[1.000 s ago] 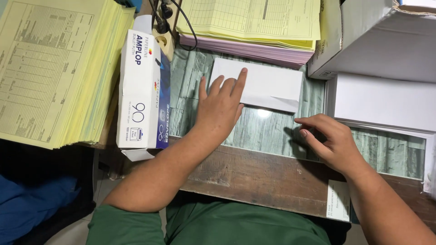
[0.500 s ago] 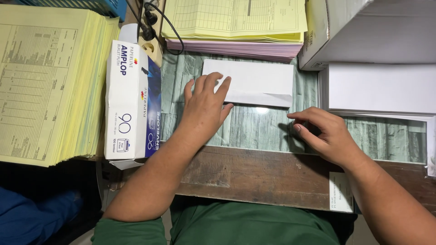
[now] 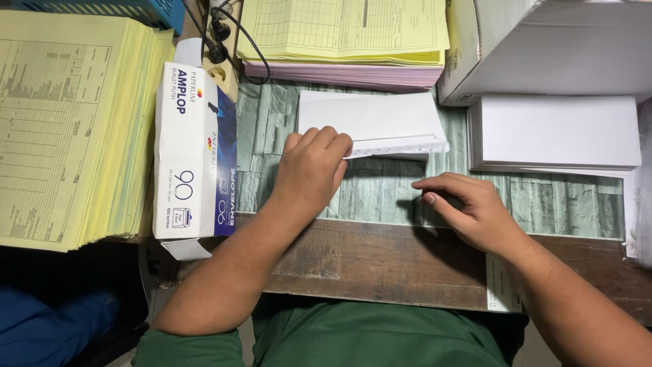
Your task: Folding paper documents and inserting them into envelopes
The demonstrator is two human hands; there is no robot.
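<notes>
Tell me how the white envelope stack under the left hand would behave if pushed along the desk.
The white envelope stack looks thin and flat, so it would probably slide, not roll or tip. Its near edge shows separate layers, so a push may fan them apart. The left hand curls its fingers over that edge, which likely bends easily.

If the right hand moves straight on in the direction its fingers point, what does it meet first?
The right hand points left across the green tabletop. Probably it meets the left hand first, which grips the white envelope stack; depth seems level.
</notes>
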